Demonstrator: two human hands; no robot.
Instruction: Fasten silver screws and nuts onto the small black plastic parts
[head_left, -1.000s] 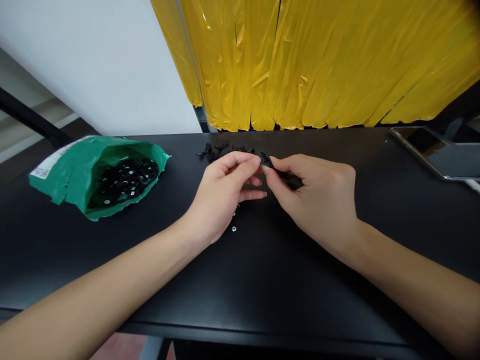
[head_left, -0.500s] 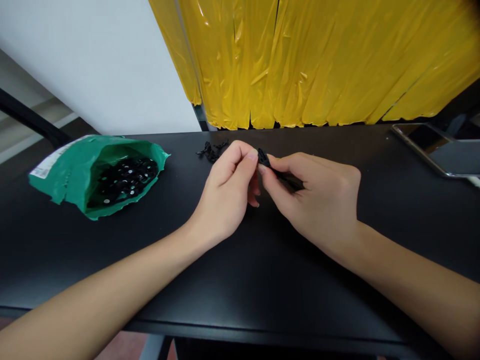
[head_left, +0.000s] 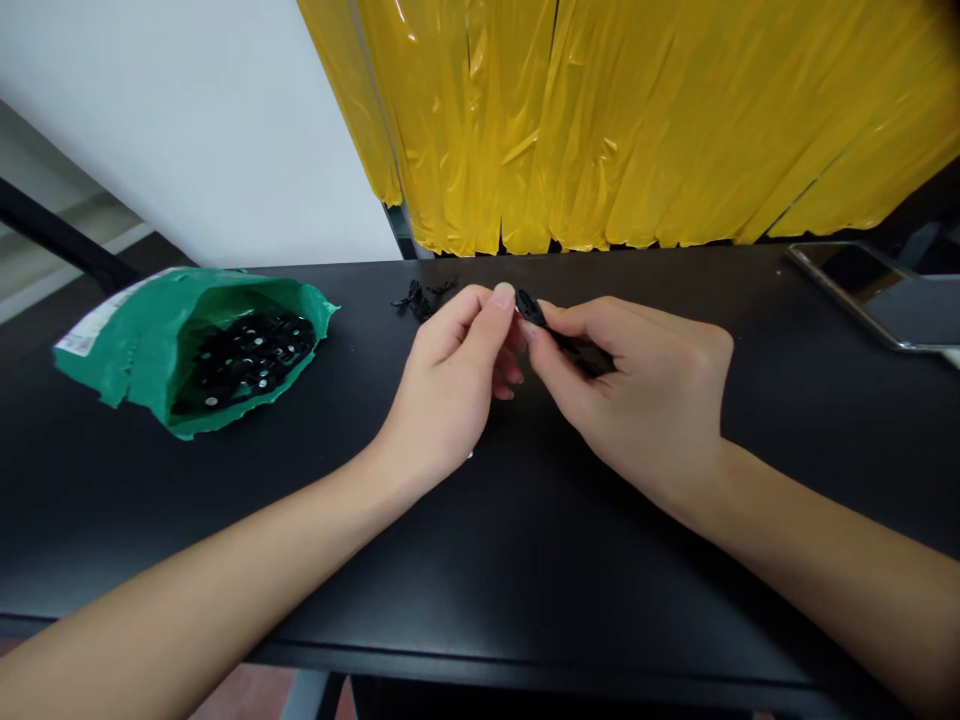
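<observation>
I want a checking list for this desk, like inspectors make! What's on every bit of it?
Surface: black table, dark and smooth.
Job's things: small black part pinched between both hands; little pile of black parts behind them.
Clutter: open green bag on the left, holding black pieces with shiny dots; phone lying far right.
Grippers: left hand and right hand both shut on the small black part.
Cables: nothing seen.
Surroundings: yellow plastic curtain and white wall behind the table.

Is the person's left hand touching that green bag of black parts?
Apart. The head view shows a stretch of bare table between the left hand and the green bag.
</observation>
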